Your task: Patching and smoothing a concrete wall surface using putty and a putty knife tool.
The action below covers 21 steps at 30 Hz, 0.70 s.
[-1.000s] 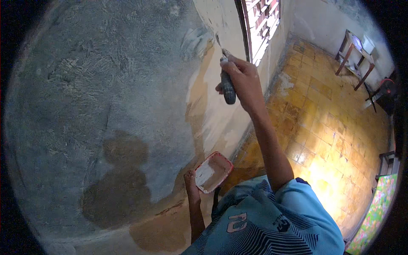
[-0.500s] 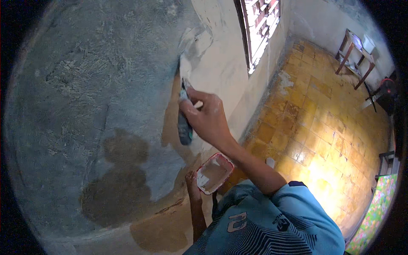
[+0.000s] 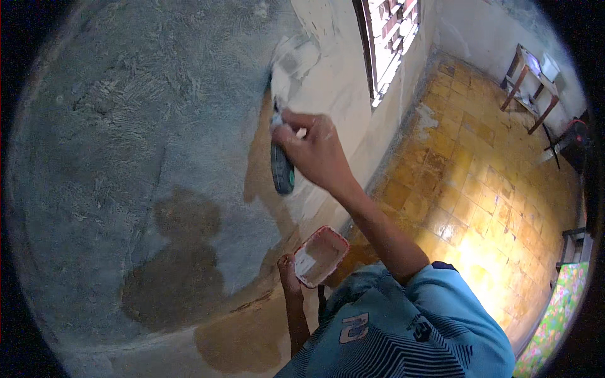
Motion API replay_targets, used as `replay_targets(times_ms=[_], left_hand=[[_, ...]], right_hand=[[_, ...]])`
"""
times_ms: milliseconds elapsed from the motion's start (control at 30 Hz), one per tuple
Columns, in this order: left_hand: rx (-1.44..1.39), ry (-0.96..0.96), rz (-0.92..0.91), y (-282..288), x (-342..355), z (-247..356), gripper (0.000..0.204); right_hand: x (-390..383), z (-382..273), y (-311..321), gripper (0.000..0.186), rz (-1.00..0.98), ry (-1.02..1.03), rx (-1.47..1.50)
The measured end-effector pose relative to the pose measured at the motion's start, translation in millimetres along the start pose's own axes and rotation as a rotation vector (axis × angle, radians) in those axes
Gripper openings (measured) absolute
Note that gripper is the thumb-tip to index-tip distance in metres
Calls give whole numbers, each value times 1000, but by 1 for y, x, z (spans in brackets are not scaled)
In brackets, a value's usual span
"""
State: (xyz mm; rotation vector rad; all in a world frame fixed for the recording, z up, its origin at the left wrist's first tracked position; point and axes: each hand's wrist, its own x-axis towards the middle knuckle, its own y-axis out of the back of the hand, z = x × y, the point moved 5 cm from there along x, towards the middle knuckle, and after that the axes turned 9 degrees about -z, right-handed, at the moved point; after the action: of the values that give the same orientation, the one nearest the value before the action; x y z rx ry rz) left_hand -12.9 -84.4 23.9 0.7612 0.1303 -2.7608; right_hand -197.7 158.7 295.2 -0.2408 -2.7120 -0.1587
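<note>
My right hand is closed around a putty knife with a dark handle. Its blade end, smeared white, meets the wall where fresh white putty lies in an uneven patch. Fingers and knuckles carry pale smears. Lower down, my left hand grips the side of a red-rimmed plastic tub, tilted so its inside shows. White putty coats part of the tub's inner wall and bottom. Most of the left fingers are hidden by the tub.
Rough grey wall fills the left, with my shadow on it. A barred window opens beyond the coated strip. Yellow tiles cover the floor. A small wooden table stands in the far corner; flowered cloth hangs at lower right.
My right hand and the putty knife have moved up along the wall, a little to the right. The tub in my left hand has shifted slightly and its tilt has changed.
</note>
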Motion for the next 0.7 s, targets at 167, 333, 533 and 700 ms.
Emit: replay_targets(times_ms=[167,333,533,700], left_hand=[[-76,-67,-114,4,10,-3,49],[-200,-97,-198,-39,13,39,52],[-231,-156,-249,-73,24,64,65],[-216,-160,-214,-89,7,70,62]], right_hand=[[-65,-19,12,38,-431,-217,189],[-152,28,53,37,-778,87,-128],[-185,48,75,51,-1145,-77,-626],[-173,27,107,47,-1219,-122,-532]])
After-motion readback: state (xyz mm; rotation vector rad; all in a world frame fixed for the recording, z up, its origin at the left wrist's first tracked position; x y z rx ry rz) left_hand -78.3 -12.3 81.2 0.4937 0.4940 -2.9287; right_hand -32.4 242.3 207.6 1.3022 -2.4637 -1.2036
